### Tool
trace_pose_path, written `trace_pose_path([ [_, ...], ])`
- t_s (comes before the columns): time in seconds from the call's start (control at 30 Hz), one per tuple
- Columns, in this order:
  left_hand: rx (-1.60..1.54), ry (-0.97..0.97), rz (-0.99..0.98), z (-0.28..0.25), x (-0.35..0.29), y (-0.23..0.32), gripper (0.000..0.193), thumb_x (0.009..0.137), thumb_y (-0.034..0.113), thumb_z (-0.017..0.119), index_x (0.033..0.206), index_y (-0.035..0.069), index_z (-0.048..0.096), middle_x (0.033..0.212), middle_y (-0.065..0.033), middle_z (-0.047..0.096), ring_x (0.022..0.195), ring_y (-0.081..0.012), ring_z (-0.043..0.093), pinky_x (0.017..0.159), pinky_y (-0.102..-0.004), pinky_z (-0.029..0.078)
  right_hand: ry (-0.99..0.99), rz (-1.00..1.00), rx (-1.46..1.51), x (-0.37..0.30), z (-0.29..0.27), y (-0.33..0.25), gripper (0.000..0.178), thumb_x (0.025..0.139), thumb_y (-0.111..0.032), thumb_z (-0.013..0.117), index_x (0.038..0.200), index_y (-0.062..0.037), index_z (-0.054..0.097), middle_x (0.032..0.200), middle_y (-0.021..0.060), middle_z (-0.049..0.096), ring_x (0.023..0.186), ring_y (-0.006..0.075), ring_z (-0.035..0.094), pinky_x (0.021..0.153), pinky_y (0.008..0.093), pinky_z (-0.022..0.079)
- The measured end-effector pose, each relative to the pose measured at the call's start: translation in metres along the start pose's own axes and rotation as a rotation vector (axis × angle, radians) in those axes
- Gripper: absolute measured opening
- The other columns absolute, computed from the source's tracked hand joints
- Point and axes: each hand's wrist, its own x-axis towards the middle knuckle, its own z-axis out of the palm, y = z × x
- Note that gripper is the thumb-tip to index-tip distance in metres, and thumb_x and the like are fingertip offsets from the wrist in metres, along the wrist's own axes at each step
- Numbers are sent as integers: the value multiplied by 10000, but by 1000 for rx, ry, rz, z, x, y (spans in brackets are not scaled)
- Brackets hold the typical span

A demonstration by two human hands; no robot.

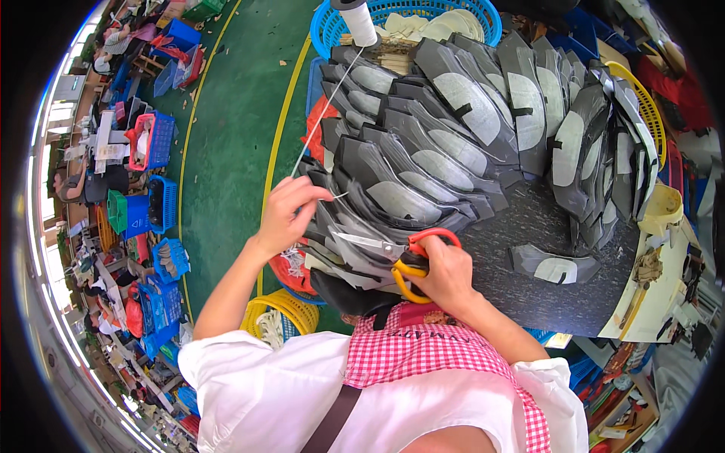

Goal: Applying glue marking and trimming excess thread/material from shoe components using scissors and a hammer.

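Observation:
My left hand (pixel 289 210) pinches a thin white cord (pixel 326 104), a short end of it sticking out past the fingertips. From there the cord runs taut up to a white spool (pixel 361 29) at the top. My right hand (pixel 447 276) is closed round the handles of a pair of scissors (pixel 371 246), one red and one yellow. Their blades point left, below the cord's end. Overlapping stacks of curved dark-grey pieces (pixel 408 198) with light-grey patches lie just beyond both hands.
A black tabletop (pixel 521 219) bears more dark pieces and, to the right, a single piece (pixel 555 266). Beyond stands a blue basket (pixel 325 30) holding pale parts. A yellow basket (pixel 279 308) is below my left forearm. Green floor (pixel 226 136) and crowded workbenches lie left.

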Motion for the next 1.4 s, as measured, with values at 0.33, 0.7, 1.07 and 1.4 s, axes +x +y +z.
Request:
trace_pose_path([
  [0.33,-390,653,-285,17,-32,-12,151,842,-26,454,848,17,599,724,18,456,627,-64,395,566,-189,312,-175,65,1091,62,-57,-48,361,642,-55,769,859,-67,480,744,-15,513,663,52,458,584,202,388],
  [0.7,-262,449,-221,23,-12,-3,141,811,-25,488,841,12,620,693,-24,496,604,-101,418,546,-226,315,606,256,577,77,-208,68,353,656,-123,760,878,-93,487,686,-51,419,559,60,374,512,194,292],
  [1.07,-390,145,-116,49,14,51,311,787,5,546,1090,71,569,715,-3,532,618,-84,474,598,-243,389,357,324,662,32,-100,54,160,836,-91,568,951,-49,465,829,40,585,600,84,492,515,213,414],
  [1.4,92,65,413,52,83,25,175,747,154,590,879,41,599,689,-88,534,638,-287,474,685,-390,402,222,430,1076,22,-46,-2,227,779,29,594,854,-67,403,681,-5,472,576,72,477,544,210,417],
])
